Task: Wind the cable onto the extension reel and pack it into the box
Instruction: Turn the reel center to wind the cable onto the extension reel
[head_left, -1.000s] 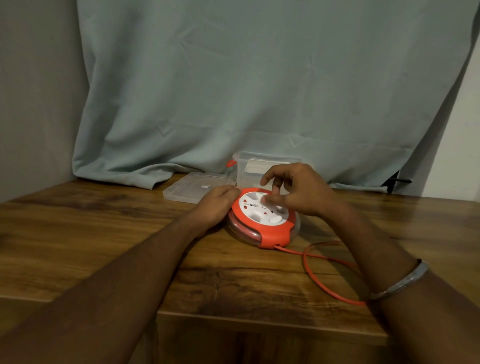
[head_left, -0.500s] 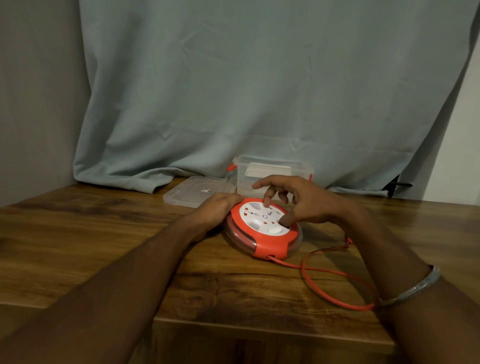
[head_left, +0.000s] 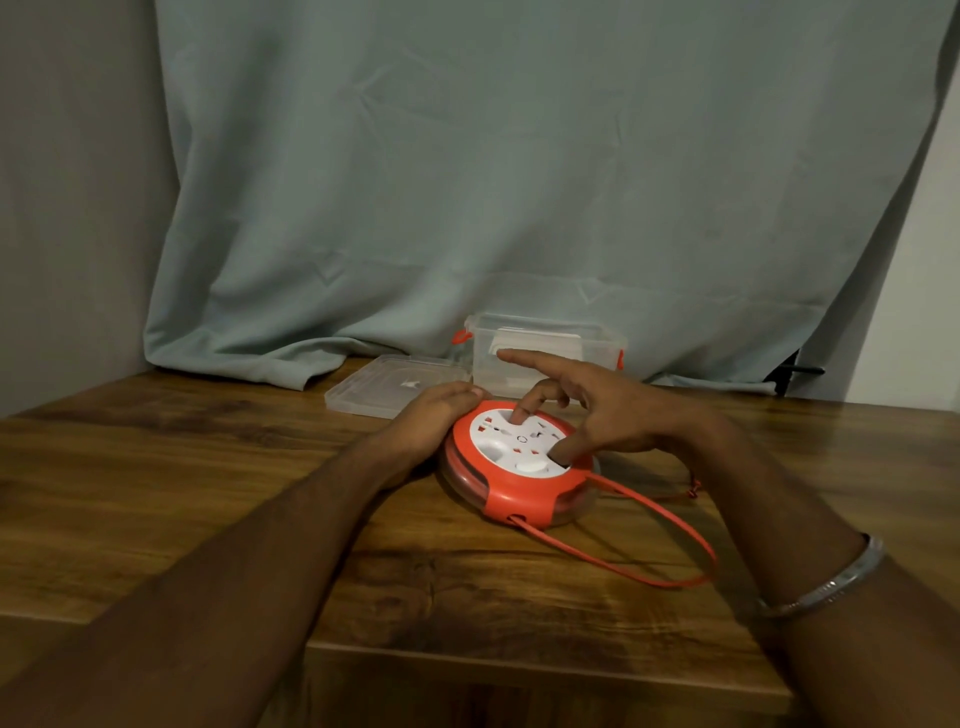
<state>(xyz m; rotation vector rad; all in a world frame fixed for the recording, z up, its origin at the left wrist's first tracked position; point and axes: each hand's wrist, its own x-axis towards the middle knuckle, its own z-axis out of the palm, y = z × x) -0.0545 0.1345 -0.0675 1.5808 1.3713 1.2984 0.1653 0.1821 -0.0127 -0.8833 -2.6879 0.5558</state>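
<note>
1. Head view: round orange-and-white plastic extension reel lies flat, socket face up, mid-table; its cable outlet faces the near edge.
2. Thin orange cable loops right over the grained wooden table.
3. Left hand cups the reel's left rim.
4. Right hand, fingers spread, presses fingertips on the white face.
5. Clear plastic box and flat lid sit behind, by the grey-green curtain.
</note>
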